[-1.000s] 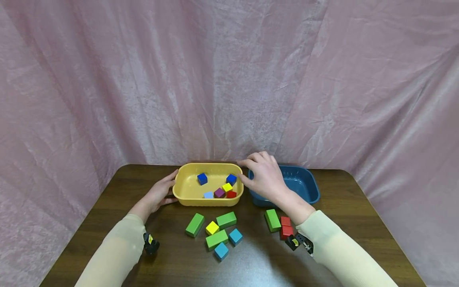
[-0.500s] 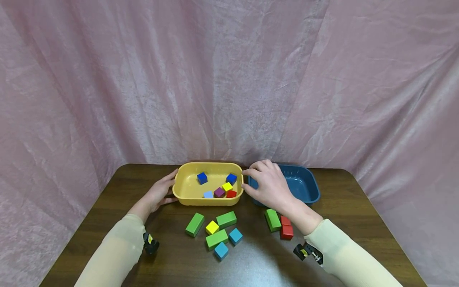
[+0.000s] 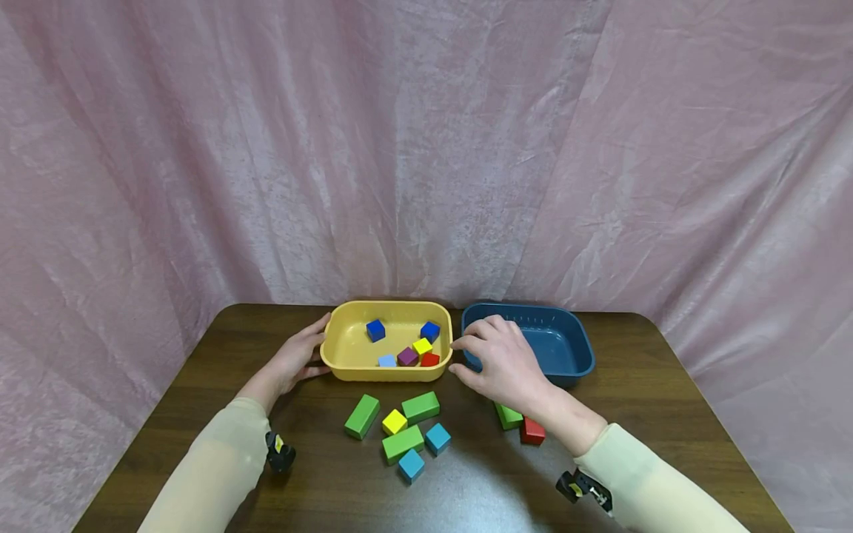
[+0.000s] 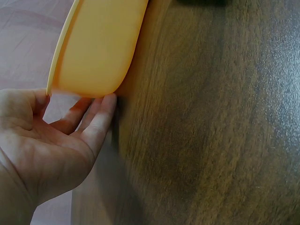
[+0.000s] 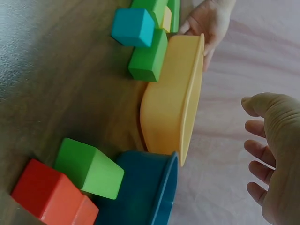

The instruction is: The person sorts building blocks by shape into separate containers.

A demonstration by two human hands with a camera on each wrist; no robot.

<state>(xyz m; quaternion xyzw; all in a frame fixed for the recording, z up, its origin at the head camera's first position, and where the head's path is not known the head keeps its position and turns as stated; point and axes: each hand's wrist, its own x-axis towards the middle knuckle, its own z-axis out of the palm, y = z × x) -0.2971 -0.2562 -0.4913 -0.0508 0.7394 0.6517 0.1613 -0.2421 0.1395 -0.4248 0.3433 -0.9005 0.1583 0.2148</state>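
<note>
My left hand (image 3: 296, 359) is at the left end of a yellow plastic bin (image 3: 360, 374). In the left wrist view, its fingertips (image 4: 108, 101) touch the bin's outer wall. Above the blue bin's left side, my right hand (image 3: 500, 359) has its thumb and fingers spread, holding nothing. The right wrist view shows air between those fingers (image 5: 255, 126) and the yellow bin. Inside that bin lie two dark blue cubes (image 3: 376, 330), a yellow cube (image 3: 423, 347), a purple cube (image 3: 408, 357), a red block (image 3: 429, 360) and a light blue block (image 3: 387, 361).
A dark blue bin (image 3: 563, 348) stands right of the yellow one. Several green blocks (image 3: 363, 417), a yellow cube (image 3: 395, 423) and two light blue cubes (image 3: 411, 466) lie in front. Red blocks (image 3: 532, 431) and another green block (image 3: 509, 416) sit partly under the right forearm.
My right hand has drawn back from over the yellow bin's right rim, moving right and toward the body. The left hand and the blocks have stayed in place.
</note>
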